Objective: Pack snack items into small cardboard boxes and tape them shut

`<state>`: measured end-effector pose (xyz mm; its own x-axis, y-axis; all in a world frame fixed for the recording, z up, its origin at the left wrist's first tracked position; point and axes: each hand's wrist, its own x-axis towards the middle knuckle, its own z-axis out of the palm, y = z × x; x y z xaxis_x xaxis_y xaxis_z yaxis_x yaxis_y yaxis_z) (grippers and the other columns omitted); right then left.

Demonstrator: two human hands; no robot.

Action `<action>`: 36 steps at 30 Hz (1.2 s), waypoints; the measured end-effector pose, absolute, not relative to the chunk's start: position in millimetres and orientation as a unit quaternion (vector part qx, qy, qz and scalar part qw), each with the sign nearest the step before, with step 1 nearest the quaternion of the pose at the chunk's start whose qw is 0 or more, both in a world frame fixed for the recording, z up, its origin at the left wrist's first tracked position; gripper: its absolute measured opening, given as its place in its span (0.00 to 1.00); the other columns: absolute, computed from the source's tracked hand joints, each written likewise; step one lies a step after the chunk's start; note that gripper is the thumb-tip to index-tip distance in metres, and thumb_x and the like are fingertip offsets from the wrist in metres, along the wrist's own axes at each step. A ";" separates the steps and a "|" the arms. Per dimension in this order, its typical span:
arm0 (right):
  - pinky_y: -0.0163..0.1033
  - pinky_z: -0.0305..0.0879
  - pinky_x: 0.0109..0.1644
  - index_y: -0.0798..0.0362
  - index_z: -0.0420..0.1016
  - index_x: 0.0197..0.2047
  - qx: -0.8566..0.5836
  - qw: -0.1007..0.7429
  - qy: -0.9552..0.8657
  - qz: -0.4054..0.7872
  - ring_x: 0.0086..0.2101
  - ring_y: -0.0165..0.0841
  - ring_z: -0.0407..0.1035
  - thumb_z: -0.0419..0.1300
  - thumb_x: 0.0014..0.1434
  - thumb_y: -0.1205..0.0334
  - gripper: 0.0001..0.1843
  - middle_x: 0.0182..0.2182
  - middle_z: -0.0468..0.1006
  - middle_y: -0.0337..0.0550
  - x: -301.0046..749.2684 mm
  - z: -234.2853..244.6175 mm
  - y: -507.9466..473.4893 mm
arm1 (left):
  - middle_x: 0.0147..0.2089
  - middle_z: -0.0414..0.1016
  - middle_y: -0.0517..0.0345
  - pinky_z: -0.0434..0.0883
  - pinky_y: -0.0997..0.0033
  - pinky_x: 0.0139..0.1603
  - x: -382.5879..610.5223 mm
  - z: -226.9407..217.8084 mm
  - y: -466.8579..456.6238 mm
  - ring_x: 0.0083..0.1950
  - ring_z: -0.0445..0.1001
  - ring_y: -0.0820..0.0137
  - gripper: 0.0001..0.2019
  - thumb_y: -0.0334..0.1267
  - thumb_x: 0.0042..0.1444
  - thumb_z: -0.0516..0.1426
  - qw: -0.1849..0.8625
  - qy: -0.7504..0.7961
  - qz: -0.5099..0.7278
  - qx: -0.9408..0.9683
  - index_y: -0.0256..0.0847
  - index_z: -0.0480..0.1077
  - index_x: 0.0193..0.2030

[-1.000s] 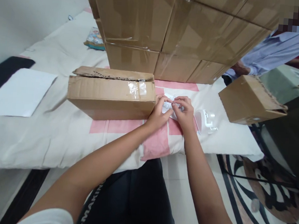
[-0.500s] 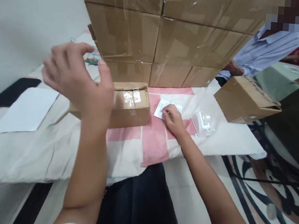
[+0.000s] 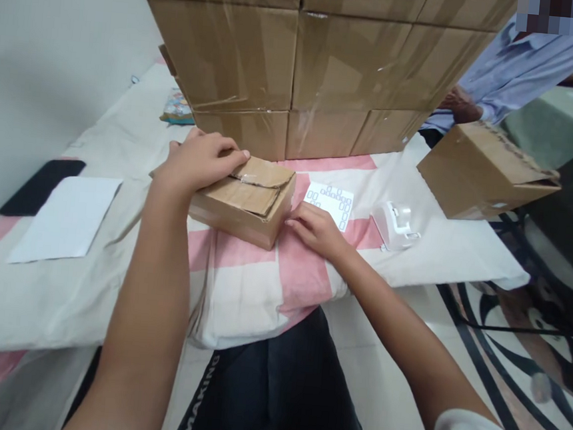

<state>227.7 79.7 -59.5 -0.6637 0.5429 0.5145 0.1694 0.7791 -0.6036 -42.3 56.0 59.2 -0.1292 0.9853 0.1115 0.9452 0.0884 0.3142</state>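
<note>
A small cardboard box (image 3: pixel 230 220) lies at an angle on the cloth, its top flaps closed but slightly raised at the right end. My left hand (image 3: pixel 201 161) is over the box's left top, fingers bent across the flap and gripping it. Close by the right end of the box is my right hand (image 3: pixel 315 229), fingers curled together and tips at the box's side; whatever they pinch is hidden. Just behind that hand lies a white card (image 3: pixel 335 202) printed with small blue outlined shapes. To the right stands a white tape dispenser (image 3: pixel 396 226).
Taped cardboard boxes (image 3: pixel 349 66) are stacked behind. An upright carton (image 3: pixel 475 171) is on the right, near a person in a blue shirt (image 3: pixel 524 75). At left lie white paper (image 3: pixel 68 219) and a black flat object (image 3: pixel 43 184). A colourful packet (image 3: pixel 178 106) sits behind.
My left hand has come down from the air onto the box. My right hand has moved left off the card to the box's end. The box has turned, its right end nearer me.
</note>
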 end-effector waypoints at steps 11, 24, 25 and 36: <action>0.37 0.54 0.30 0.51 0.62 0.21 -0.273 0.369 -0.825 0.329 0.23 0.29 0.60 0.67 0.59 0.48 0.25 0.19 0.66 0.34 226.5 -69.8 88.4 | 0.51 0.78 0.55 0.57 0.44 0.56 -23.6 63.7 63.9 0.58 0.64 0.47 0.19 0.57 0.60 0.49 0.057 0.700 0.121 0.701 0.47 0.73 0.37; 0.51 0.67 0.59 0.46 0.50 0.72 -0.267 0.451 -0.777 0.347 0.60 0.50 0.64 0.77 0.38 0.40 0.65 0.66 0.62 0.56 217.3 -58.1 60.9 | 0.53 0.79 0.56 0.58 0.53 0.53 -27.1 64.5 60.9 0.57 0.66 0.49 0.22 0.60 0.59 0.49 0.041 0.681 0.140 0.717 0.49 0.76 0.40; 0.56 0.60 0.66 0.47 0.38 0.76 -0.275 0.442 -0.781 0.345 0.67 0.54 0.55 0.77 0.37 0.40 0.74 0.71 0.53 0.59 206.9 -57.4 49.0 | 0.52 0.80 0.56 0.59 0.54 0.51 -28.4 65.1 60.4 0.57 0.67 0.49 0.21 0.60 0.57 0.50 0.048 0.676 0.151 0.720 0.49 0.76 0.40; 0.61 0.61 0.67 0.42 0.34 0.76 -0.428 0.633 -0.582 0.278 0.66 0.52 0.57 0.76 0.42 0.51 0.70 0.71 0.51 0.56 349.8 -30.3 -31.5 | 0.40 0.70 0.60 0.68 0.58 0.46 -40.2 -33.8 11.4 0.45 0.70 0.62 0.11 0.48 0.56 0.52 0.023 0.739 0.514 0.436 0.45 0.64 0.39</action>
